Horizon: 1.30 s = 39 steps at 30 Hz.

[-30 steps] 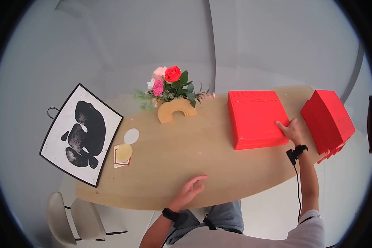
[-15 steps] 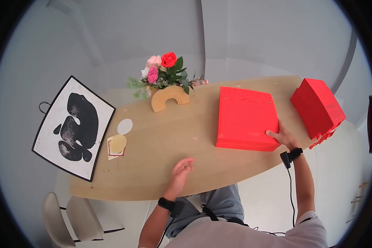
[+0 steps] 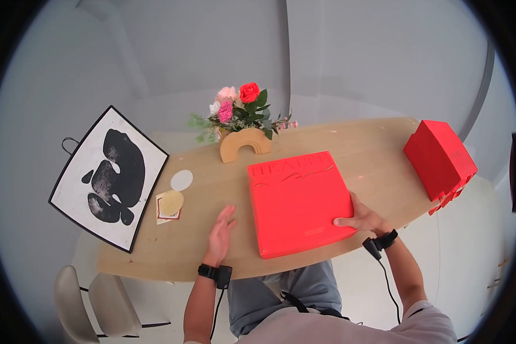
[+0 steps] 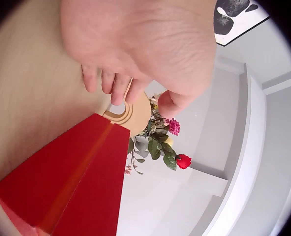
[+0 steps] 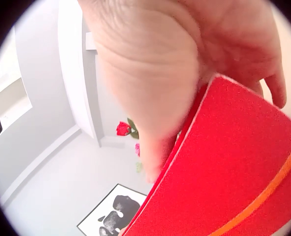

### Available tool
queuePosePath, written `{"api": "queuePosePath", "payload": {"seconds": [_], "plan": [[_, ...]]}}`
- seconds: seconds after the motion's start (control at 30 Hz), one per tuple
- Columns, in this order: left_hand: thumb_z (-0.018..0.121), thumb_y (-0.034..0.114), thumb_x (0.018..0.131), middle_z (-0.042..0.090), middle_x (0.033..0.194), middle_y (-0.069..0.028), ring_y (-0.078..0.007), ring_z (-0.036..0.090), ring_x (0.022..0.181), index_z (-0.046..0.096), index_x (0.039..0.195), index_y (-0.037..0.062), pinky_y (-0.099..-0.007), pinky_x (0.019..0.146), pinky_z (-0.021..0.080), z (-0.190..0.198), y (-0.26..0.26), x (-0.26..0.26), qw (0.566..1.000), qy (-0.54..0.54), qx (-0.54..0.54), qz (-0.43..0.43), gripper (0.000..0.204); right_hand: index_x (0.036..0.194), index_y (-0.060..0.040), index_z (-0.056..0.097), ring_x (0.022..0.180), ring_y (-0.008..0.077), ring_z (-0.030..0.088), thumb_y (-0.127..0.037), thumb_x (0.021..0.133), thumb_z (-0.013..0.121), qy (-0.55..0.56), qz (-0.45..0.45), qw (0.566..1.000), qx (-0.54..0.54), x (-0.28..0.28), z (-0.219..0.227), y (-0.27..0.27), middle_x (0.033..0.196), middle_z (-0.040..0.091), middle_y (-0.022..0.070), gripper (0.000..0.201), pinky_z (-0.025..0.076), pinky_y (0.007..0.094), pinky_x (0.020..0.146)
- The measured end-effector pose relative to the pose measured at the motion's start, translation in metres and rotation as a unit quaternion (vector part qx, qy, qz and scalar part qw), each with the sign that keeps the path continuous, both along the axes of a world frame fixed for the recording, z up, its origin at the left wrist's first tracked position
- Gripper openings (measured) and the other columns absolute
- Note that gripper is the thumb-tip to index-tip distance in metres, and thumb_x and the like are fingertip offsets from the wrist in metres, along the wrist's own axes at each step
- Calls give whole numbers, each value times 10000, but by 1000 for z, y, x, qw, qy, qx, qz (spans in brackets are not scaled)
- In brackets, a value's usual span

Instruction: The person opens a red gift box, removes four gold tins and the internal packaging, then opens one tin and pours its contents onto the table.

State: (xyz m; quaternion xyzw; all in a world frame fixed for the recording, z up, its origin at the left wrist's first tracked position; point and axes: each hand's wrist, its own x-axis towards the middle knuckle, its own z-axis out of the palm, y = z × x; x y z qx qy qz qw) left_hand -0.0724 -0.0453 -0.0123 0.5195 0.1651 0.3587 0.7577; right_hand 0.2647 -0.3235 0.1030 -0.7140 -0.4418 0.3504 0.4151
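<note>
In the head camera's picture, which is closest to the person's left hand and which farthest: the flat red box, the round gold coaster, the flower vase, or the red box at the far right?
From the left hand:
1. Flat red box, just to its right.
2. Round gold coaster, to its left; close to the first.
3. Flower vase, at the table's far edge.
4. Second red box, at the table's right end.

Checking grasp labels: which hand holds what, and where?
Right hand grips the flat red box at its near right corner. Left hand lies open on the table, holding nothing.
</note>
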Motion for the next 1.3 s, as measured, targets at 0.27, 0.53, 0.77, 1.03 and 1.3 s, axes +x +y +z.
{"api": "queuePosePath", "payload": {"seconds": [0.27, 0.53, 0.77, 1.03, 1.3], "plan": [[433, 369, 1047, 355, 1603, -126, -241, 343, 1475, 252, 1587, 37, -383, 1208, 289, 7, 9, -10, 991, 30, -129, 16, 659, 1594, 6, 82, 1507, 300, 255, -369, 801, 854, 103, 90, 989, 60, -55, -9, 52, 1600, 279, 225, 1169, 209, 415, 1237], [449, 432, 1056, 493, 1501, -117, -227, 490, 1365, 384, 1525, 37, -373, 1139, 396, 13, 41, -47, 990, 49, -131, 14, 617, 1615, -36, 113, 1540, 266, 201, -332, 850, 814, 314, 172, 929, 91, -15, -57, 112, 1668, 193, 136, 1079, 183, 402, 1249], [572, 303, 996, 245, 1661, -108, -248, 262, 1521, 154, 1616, 50, -408, 1234, 236, 1, 75, -57, 991, -46, -105, -72, 789, 1617, -64, 145, 1546, 199, 190, -154, 764, 877, 457, 182, 856, 160, 5, -82, 149, 1678, 195, 75, 1127, 160, 359, 1260], [679, 256, 956, 255, 1649, -139, -260, 328, 1492, 164, 1606, 17, -400, 1199, 318, 10, 103, -46, 993, -8, -94, -71, 863, 1630, -94, 18, 1567, 186, 89, -198, 598, 974, 427, 173, 870, 174, 7, -75, 173, 1707, 56, 73, 1411, 117, 357, 1263], [903, 331, 748, 357, 1604, -144, -237, 374, 1466, 202, 1590, -16, -387, 1188, 332, 17, 97, -52, 995, 73, -43, -54, 1149, 1629, -96, -9, 1571, 195, 61, -199, 587, 984, 391, 178, 886, 175, 11, -84, 165, 1710, 12, 85, 1442, 103, 367, 1266]]}}
